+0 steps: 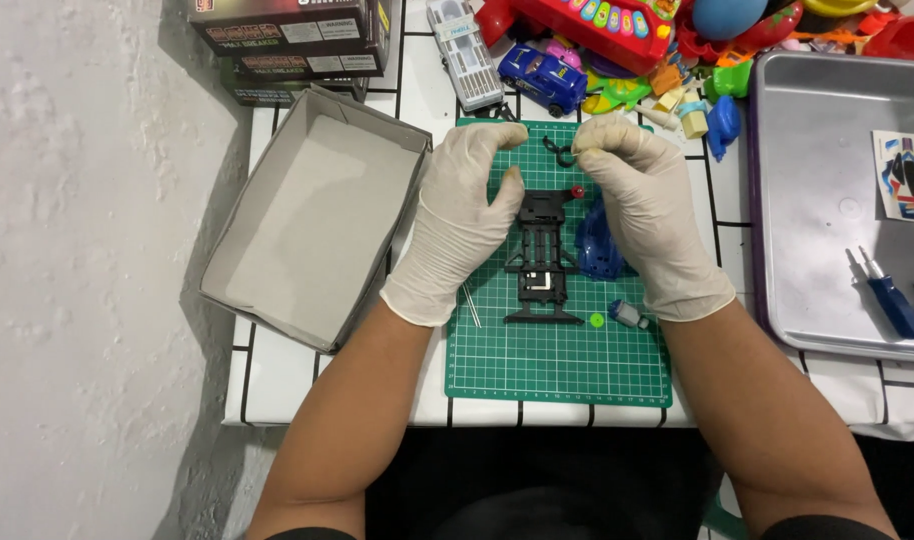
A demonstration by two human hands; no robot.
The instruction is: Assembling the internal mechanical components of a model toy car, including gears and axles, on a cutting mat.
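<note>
Both of my hands wear white gloves and hover over a green cutting mat (557, 355). A black toy car chassis (544, 258) lies on the mat between them. My left hand (464, 215) is curled, its fingertips pinched near the chassis' far end. My right hand (645, 205) is pinched on a small black curved part (560, 152) above the mat's far edge. A blue car body shell (597, 245) lies under my right palm. A small red piece (578, 191) sits at the chassis' top right.
An empty grey cardboard box (312, 215) stands at the left. A metal tray (827, 210) at the right holds a sticker sheet (905, 175) and a blue screwdriver (892, 300). Colourful toys (617, 50) crowd the back. A green gear (597, 320), a small motor (628, 315) and a metal rod (472, 305) lie on the mat.
</note>
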